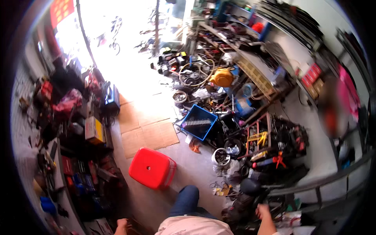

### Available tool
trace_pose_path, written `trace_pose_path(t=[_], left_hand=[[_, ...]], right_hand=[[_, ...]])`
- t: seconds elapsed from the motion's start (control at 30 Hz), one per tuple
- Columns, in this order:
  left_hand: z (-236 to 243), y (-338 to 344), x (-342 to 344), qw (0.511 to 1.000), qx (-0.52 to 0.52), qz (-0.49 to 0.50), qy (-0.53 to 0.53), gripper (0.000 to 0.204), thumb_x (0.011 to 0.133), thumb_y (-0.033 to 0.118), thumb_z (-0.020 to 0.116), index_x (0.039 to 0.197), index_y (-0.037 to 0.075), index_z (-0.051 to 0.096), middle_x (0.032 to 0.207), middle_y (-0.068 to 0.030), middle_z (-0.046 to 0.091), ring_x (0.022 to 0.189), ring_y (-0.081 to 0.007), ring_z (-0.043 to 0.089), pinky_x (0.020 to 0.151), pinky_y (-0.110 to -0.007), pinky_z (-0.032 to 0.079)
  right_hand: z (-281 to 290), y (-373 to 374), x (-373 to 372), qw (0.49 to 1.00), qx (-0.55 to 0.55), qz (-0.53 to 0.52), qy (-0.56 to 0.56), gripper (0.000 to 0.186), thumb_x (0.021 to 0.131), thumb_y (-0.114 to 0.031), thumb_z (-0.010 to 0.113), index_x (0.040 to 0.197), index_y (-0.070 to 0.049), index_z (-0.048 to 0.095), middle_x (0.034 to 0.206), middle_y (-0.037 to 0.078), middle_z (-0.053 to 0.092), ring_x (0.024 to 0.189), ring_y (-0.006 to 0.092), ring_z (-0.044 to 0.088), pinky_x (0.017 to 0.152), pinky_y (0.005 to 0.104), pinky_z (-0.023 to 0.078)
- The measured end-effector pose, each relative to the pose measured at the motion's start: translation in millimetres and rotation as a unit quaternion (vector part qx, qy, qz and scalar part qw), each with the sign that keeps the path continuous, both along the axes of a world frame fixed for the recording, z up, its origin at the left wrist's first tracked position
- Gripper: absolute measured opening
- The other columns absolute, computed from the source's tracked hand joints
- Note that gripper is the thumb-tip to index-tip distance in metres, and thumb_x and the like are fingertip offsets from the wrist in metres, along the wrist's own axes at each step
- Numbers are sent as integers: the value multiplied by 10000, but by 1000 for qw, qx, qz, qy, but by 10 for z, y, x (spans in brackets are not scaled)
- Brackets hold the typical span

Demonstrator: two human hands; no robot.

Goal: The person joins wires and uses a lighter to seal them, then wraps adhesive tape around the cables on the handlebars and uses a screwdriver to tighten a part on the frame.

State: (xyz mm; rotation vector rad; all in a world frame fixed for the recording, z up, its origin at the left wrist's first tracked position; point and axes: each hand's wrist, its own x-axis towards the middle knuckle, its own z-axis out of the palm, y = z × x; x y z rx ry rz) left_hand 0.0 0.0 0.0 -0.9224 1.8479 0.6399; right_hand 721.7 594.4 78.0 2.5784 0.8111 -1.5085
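Note:
Low at the left, my left hand [123, 224] hangs beside my body with its fingers curled in; no object shows in it. My right hand [263, 211] is out to the right, fingers closed in a loose fist, and nothing sticks out of it. Just beyond it stands a dark rounded object [250, 187], like a seat or cushion; whether the hand touches anything there is unclear. Ahead of my knee [189, 194] is a red plastic stool [148, 168] with a small hole in its top. Neither hand reaches it.
Flattened cardboard [149, 137] covers floor beyond the stool. A blue crate [199, 122], white bucket [221, 156] and heaped parts crowd the right. Boxes, including a yellow one [94, 130], and tools line the left shelving. A metal rail [321, 183] curves at the right. Bright doorway lies ahead.

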Motion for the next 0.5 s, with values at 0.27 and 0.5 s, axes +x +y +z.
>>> trace_pose_path(t=[0.27, 0.5], left_hand=[[-493, 1525, 270, 981, 30, 189, -39, 355, 998, 348, 637, 1230, 80, 627, 956, -162, 689, 801, -422, 678, 661, -595, 593], [-170, 4079, -1346, 970, 172, 166, 38, 315, 1000, 316, 648, 1230, 101, 634, 938, -139, 695, 789, -370, 694, 638, -532, 593]], right_hand=[[1280, 4595, -4385, 845, 422, 315, 95, 221, 997, -240, 698, 924, -33, 719, 718, 41, 675, 600, 150, 624, 538, 315, 509], [562, 4758, -6564, 792, 262, 549, -53, 382, 860, -450, 767, 1023, -109, 821, 1018, 194, 788, 1005, 372, 757, 934, 456, 582]])
